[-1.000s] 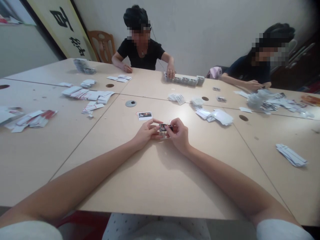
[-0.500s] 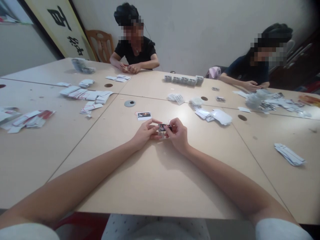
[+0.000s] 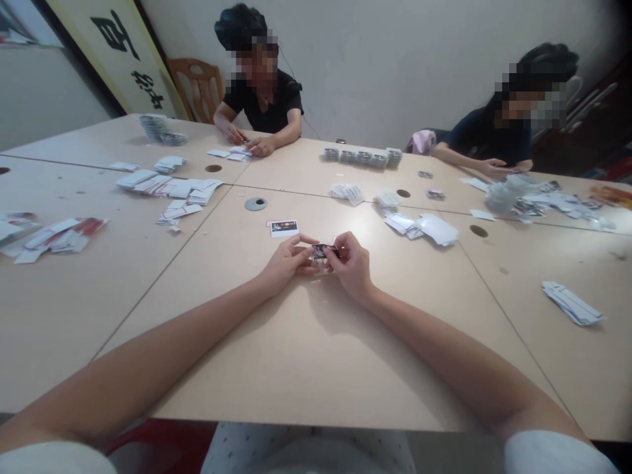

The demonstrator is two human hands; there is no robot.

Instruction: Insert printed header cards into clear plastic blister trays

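Note:
Between my two hands is a small clear package with a dark printed card (image 3: pixel 320 251); its lower part looks transparent. My left hand (image 3: pixel 289 262) grips its left side, thumb on the near face and fingers behind. On the right, my right hand (image 3: pixel 351 264) pinches the upper right part with thumb and forefinger. The fingers hide much of the package. Just beyond my left hand lies a white card with a dark printed picture (image 3: pixel 284 228), flat on the table (image 3: pixel 316 368).
White paper slips (image 3: pixel 170 187) lie in piles at the left. Ahead stand stacked clear packs (image 3: pixel 363 158); more white packets (image 3: pixel 434 229) lie right of centre. A folded white bundle (image 3: pixel 573 303) is at far right. Two people (image 3: pixel 264 99) (image 3: pixel 494 141) sit across the table.
My hands keep nearly the same hold and place. The person across at left has leaned left, with hands now apart over the white slips.

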